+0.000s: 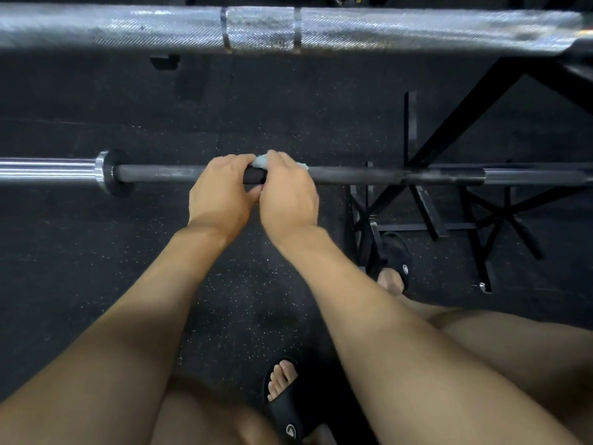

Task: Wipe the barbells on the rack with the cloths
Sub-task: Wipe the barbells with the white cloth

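A dark barbell [167, 173] runs left to right across the middle of the view, with a shiny chrome sleeve at its left end. My left hand [219, 195] and my right hand [287, 194] sit side by side on its shaft, fingers curled over it. A pale blue cloth [260, 161] peeks out between them, mostly hidden under my right hand's fingers. Whether my left hand also has cloth under it is hidden. A second, silver knurled barbell [263, 30] lies across the top of the view, closer to the camera.
The black rack frame [449, 139] stands to the right, its crossed braces reaching the speckled black rubber floor [80, 252]. My feet in black slides [285, 403] stand below the lower bar, one next to the rack base.
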